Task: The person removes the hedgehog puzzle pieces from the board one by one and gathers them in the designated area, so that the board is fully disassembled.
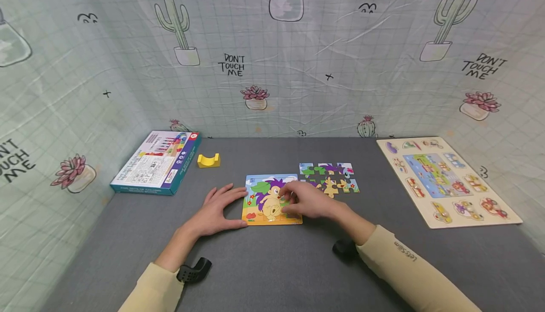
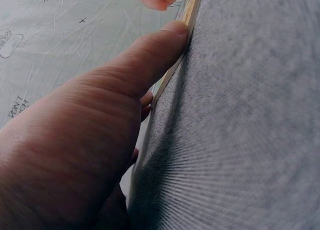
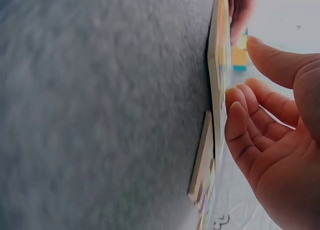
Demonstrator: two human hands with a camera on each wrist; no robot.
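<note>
On the grey table lies a small puzzle board (image 1: pixel 251 218) with a purple-spined hedgehog on it. My left hand (image 1: pixel 215 212) rests at its left side, fingers spread and the thumb along the near left corner; in the left wrist view the thumb (image 2: pixel 160 49) touches the board's edge. Over the right part of the picture is my right hand (image 1: pixel 311 199), fingers lightly bent. The right wrist view shows its fingertips (image 3: pixel 235 112) right at the board's face, the thumb apart and nothing between. Several loose puzzle pieces (image 1: pixel 329 186) lie beside the board's right edge.
A flat game box (image 1: pixel 155 160) lies at the back left, with a yellow notched block (image 1: pixel 208 161) right of it. At the right lies a large wooden puzzle board (image 1: pixel 468 222) with vehicle and animal pieces. A patterned curtain (image 1: pixel 298 66) closes off the back and sides.
</note>
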